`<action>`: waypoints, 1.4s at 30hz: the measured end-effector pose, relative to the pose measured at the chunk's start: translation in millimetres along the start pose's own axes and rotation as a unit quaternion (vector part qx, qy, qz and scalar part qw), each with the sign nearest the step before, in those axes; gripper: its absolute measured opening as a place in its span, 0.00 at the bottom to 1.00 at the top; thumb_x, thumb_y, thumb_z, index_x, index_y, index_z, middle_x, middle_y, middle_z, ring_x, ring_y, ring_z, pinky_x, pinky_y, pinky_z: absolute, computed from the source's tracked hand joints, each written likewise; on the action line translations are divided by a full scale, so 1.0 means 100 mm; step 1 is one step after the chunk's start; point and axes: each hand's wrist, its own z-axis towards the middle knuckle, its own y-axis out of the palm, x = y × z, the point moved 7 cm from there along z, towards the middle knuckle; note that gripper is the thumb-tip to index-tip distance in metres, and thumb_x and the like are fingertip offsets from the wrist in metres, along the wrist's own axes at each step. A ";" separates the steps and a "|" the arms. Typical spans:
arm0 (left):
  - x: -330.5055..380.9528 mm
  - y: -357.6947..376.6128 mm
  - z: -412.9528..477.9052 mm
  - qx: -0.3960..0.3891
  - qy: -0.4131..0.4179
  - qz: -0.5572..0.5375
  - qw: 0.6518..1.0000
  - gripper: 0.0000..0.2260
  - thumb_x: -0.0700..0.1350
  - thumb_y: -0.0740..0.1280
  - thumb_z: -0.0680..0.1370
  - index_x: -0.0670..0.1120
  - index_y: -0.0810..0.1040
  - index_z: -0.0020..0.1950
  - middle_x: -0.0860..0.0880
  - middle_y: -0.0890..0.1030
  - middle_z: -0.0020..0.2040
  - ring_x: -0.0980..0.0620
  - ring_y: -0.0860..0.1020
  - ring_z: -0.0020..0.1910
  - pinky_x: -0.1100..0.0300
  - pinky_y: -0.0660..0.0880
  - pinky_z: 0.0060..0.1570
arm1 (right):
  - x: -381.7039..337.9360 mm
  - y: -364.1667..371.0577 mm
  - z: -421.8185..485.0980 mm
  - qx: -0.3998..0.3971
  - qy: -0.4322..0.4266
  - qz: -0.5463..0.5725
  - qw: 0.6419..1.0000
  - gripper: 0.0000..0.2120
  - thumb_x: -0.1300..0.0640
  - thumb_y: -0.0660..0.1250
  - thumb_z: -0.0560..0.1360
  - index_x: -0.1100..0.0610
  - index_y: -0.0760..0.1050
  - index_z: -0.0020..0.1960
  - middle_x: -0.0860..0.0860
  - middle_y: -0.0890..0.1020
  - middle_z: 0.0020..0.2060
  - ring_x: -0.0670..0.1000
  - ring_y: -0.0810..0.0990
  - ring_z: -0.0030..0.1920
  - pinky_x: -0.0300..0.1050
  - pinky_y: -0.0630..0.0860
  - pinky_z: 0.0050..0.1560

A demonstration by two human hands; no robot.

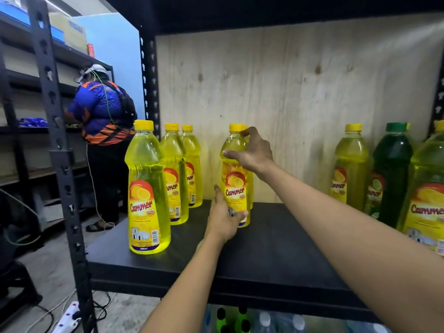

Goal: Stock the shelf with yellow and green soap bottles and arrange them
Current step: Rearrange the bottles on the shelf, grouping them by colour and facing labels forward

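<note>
Grip, low: my left hand [225, 218] curls round the foot of the bottle [236, 186], thumb across the label.
Grip, high: my right hand [253, 153] clasps the same bottle at its shoulder, forefinger up by the cap.
Where it is: upright, seemingly standing mid-board on the shelf [264, 255], just in front of a rear bottle [245, 128] that shows little more than its cap.
Risk, knock: if I push back carelessly, I judge it would hit the rear bottle and tip it against the plywood [288, 92].
Risk, slip: the plastic looks smooth, so a loose hold while sliding could let it wobble or topple forward off the edge.
Risk, sideways: a wide sweep left could clip the left row [174, 174].
Around: three yellow bottles form that left row. On the right stand a yellow bottle [350, 164], a green bottle [394, 169] and another yellow one [427, 200] in front.
In the way: only the rear bottle. The board on both sides of my hands is bare.
Aside: another person [103, 111] works at racks to the left, well apart.
</note>
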 end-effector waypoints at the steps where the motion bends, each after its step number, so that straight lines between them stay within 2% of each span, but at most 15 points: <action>1: 0.02 -0.01 -0.03 0.000 -0.001 0.004 1.000 0.50 0.48 0.76 0.73 0.47 0.42 0.81 0.46 0.63 0.75 0.45 0.64 0.74 0.51 0.64 0.71 | 0.01 0.00 -0.03 -0.007 0.001 -0.001 1.000 0.38 0.44 0.80 0.65 0.54 0.67 0.69 0.56 0.79 0.62 0.60 0.78 0.61 0.57 0.78 0.57; 3: 0.10 -0.08 -0.11 0.019 0.010 0.032 0.999 0.50 0.48 0.76 0.73 0.47 0.42 0.81 0.45 0.62 0.76 0.44 0.64 0.75 0.51 0.65 0.70 | 0.04 -0.02 -0.11 -0.040 0.008 0.006 0.999 0.41 0.46 0.80 0.66 0.52 0.64 0.72 0.56 0.77 0.64 0.59 0.77 0.63 0.57 0.78 0.59; 5: 0.26 -0.20 -0.26 0.078 0.039 0.074 0.993 0.50 0.49 0.77 0.72 0.49 0.44 0.81 0.45 0.61 0.76 0.44 0.63 0.75 0.49 0.66 0.70 | 0.11 -0.18 -0.24 -0.061 0.023 0.024 0.998 0.42 0.48 0.81 0.66 0.50 0.63 0.73 0.55 0.76 0.65 0.57 0.77 0.64 0.54 0.78 0.59; 8: 0.69 -0.24 -0.60 0.176 0.152 0.090 0.968 0.42 0.45 0.75 0.72 0.51 0.55 0.80 0.47 0.67 0.70 0.47 0.67 0.71 0.52 0.69 0.68 | 0.26 -0.73 -0.55 -0.025 0.014 0.005 1.000 0.38 0.52 0.81 0.66 0.49 0.68 0.71 0.54 0.78 0.61 0.54 0.78 0.60 0.49 0.78 0.56; 9: 0.85 -0.17 -0.72 0.181 0.191 0.077 0.962 0.37 0.44 0.74 0.73 0.52 0.61 0.78 0.50 0.69 0.66 0.50 0.70 0.67 0.53 0.71 0.66 | 0.31 -0.96 -0.68 -0.003 0.004 -0.008 1.000 0.35 0.53 0.81 0.66 0.48 0.71 0.69 0.53 0.79 0.59 0.52 0.78 0.57 0.48 0.78 0.56; 11: 1.12 0.14 -0.88 0.131 0.236 0.019 0.963 0.28 0.41 0.71 0.74 0.55 0.70 0.72 0.55 0.72 0.60 0.55 0.75 0.59 0.54 0.76 0.60 | 0.43 -1.45 -0.90 0.054 -0.015 -0.044 0.997 0.28 0.53 0.80 0.66 0.49 0.75 0.64 0.51 0.79 0.55 0.50 0.78 0.54 0.48 0.77 0.55; 13: 1.34 0.59 -0.95 0.044 0.224 -0.043 0.973 0.23 0.41 0.72 0.73 0.58 0.74 0.66 0.58 0.74 0.56 0.59 0.77 0.52 0.55 0.79 0.54 | 0.57 -1.96 -1.05 0.129 -0.035 -0.096 0.986 0.24 0.55 0.78 0.66 0.49 0.77 0.61 0.50 0.79 0.52 0.50 0.78 0.54 0.47 0.76 0.56; 15: 1.56 1.08 -0.98 -0.040 0.180 -0.103 0.977 0.24 0.43 0.74 0.71 0.60 0.74 0.62 0.56 0.76 0.58 0.59 0.79 0.50 0.56 0.80 0.52 | 0.72 -2.44 -1.11 0.199 -0.033 -0.136 0.970 0.23 0.55 0.77 0.66 0.49 0.77 0.59 0.51 0.79 0.52 0.53 0.77 0.55 0.47 0.73 0.57; 18: 1.88 1.71 -1.03 -0.122 0.139 -0.149 0.971 0.29 0.48 0.77 0.68 0.56 0.73 0.67 0.55 0.76 0.62 0.56 0.79 0.54 0.55 0.78 0.58 | 0.95 -3.01 -1.10 0.262 0.010 -0.192 0.946 0.25 0.52 0.77 0.67 0.49 0.74 0.61 0.56 0.76 0.56 0.60 0.73 0.58 0.49 0.68 0.59; 21: 2.01 2.23 -1.09 -0.170 0.089 -0.140 0.971 0.34 0.52 0.79 0.66 0.50 0.71 0.68 0.56 0.75 0.62 0.53 0.77 0.60 0.58 0.74 0.61 | 1.18 -3.31 -1.01 0.262 0.063 -0.182 0.946 0.35 0.49 0.79 0.65 0.48 0.68 0.68 0.58 0.72 0.61 0.63 0.70 0.63 0.53 0.68 0.62; 24: 1.99 2.56 -1.12 -0.174 0.039 -0.126 0.976 0.47 0.62 0.78 0.58 0.48 0.67 0.72 0.51 0.75 0.66 0.48 0.75 0.66 0.51 0.74 0.65 | 1.40 -3.29 -0.87 0.201 0.096 -0.157 0.962 0.44 0.45 0.82 0.61 0.47 0.63 0.71 0.59 0.71 0.65 0.64 0.69 0.67 0.60 0.70 0.66; 27: 2.02 2.70 -1.15 -0.187 0.004 -0.121 0.975 0.52 0.58 0.81 0.60 0.47 0.59 0.77 0.50 0.70 0.70 0.48 0.72 0.68 0.50 0.71 0.68 | 1.51 -3.24 -0.80 0.181 0.092 -0.163 0.965 0.47 0.45 0.83 0.59 0.47 0.61 0.70 0.58 0.73 0.63 0.62 0.72 0.65 0.60 0.74 0.63; 32: 2.08 2.79 -1.15 -0.187 0.009 -0.097 0.978 0.43 0.59 0.80 0.60 0.49 0.65 0.70 0.49 0.75 0.63 0.48 0.76 0.61 0.49 0.76 0.62 | 1.62 -3.23 -0.76 0.206 0.088 -0.179 0.958 0.44 0.48 0.84 0.59 0.52 0.66 0.68 0.55 0.79 0.60 0.59 0.78 0.61 0.57 0.78 0.58; 35: 2.09 2.76 -1.16 -0.173 0.024 -0.088 0.981 0.41 0.57 0.80 0.63 0.48 0.66 0.70 0.49 0.74 0.63 0.48 0.75 0.62 0.51 0.74 0.63 | 1.65 -3.21 -0.79 0.210 0.080 -0.186 0.956 0.40 0.48 0.83 0.60 0.56 0.72 0.68 0.54 0.80 0.59 0.57 0.78 0.60 0.54 0.78 0.59; 42: 2.15 2.51 -1.27 -0.115 0.057 -0.079 0.989 0.38 0.53 0.79 0.67 0.46 0.64 0.71 0.48 0.73 0.65 0.46 0.73 0.65 0.49 0.71 0.66 | 1.20 -3.10 -1.20 0.230 -0.015 -0.161 0.960 0.40 0.51 0.84 0.59 0.53 0.72 0.67 0.50 0.78 0.59 0.51 0.76 0.60 0.51 0.76 0.62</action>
